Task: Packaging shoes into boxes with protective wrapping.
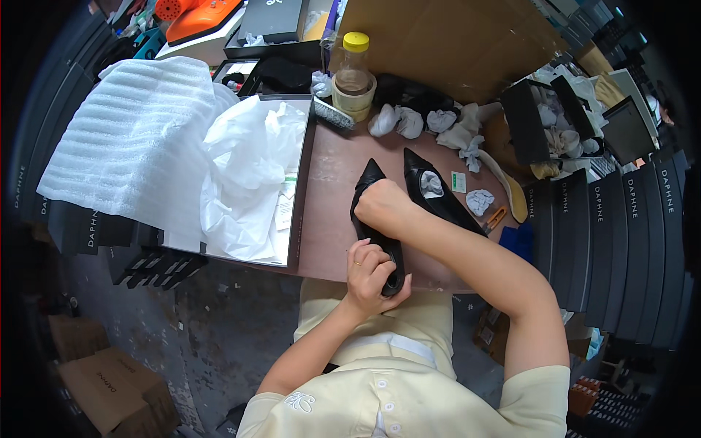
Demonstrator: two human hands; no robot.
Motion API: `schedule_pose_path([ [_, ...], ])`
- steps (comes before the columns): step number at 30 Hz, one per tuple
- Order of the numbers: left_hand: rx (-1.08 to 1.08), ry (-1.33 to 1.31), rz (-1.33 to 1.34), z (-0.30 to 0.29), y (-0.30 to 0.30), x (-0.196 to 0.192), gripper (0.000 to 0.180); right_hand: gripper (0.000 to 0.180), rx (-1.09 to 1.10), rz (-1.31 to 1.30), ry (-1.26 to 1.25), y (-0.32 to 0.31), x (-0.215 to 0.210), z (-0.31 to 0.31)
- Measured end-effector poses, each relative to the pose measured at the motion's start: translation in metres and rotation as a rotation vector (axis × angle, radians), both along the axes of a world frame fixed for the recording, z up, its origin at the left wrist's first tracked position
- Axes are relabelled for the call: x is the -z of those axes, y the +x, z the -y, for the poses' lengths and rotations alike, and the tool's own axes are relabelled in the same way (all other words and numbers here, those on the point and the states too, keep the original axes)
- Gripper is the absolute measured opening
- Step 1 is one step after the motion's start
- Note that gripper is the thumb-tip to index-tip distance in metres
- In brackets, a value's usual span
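Right of the open box point(301, 186), the left hand point(374, 274) grips a black shoe point(370, 173) by its heel, likely steadying it for the right hand point(383, 208), whose hidden fingers' grip I cannot tell. Farther from the box, a paper wad point(431, 184) presumably shapes another shoe point(458, 210).

we see smooth, leather-like black shoes point(448, 207) on a faintly glossy worktop point(330, 182), crinkled tissue paper point(241, 160) and ribbed matt foam point(135, 139) at its left edge.
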State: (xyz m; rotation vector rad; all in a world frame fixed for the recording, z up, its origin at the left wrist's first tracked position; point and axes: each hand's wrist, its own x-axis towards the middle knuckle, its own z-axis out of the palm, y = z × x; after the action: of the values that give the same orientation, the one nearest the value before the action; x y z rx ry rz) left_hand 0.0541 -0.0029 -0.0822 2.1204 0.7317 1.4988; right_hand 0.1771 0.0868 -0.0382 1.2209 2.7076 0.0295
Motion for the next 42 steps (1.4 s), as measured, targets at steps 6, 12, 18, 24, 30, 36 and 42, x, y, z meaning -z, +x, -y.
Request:
schedule_pose_path([
  [6, -0.024, -0.008, -0.016, 0.0, -0.002, -0.001, 0.034, 0.006, 0.033, -0.204, 0.049, 0.013, -0.037, 0.028],
  [12, -0.088, -0.051, 0.088, 0.008, 0.002, -0.006, 0.045, 0.031, 0.691, -0.184, 0.399, 0.019, -0.081, 0.05],
  [18, -0.005, 0.063, -0.001, 0.012, 0.004, 0.01, 0.034, 0.079, 0.573, -0.233, -0.577, -0.016, -0.007, 0.028],
  [24, 0.051, 0.036, 0.01, 0.01, 0.01, 0.009, 0.037, 0.071, 0.749, -0.31, -0.49, -0.017, 0.013, 0.015],
  [30, 0.041, -0.071, 0.003, 0.019, 0.007, 0.013, 0.035, 0.07, 0.836, -0.439, -0.461, -0.022, 0.024, 0.017],
  [36, 0.117, -0.064, -0.096, 0.02, 0.009, 0.006, 0.037, 0.073, 0.807, -0.525, -0.499, -0.015, 0.029, 0.022],
  [42, 0.069, -0.022, 0.024, 0.011, 0.009, 0.009, 0.031, 0.076, 0.792, -0.461, -0.466, -0.022, 0.036, 0.015],
])
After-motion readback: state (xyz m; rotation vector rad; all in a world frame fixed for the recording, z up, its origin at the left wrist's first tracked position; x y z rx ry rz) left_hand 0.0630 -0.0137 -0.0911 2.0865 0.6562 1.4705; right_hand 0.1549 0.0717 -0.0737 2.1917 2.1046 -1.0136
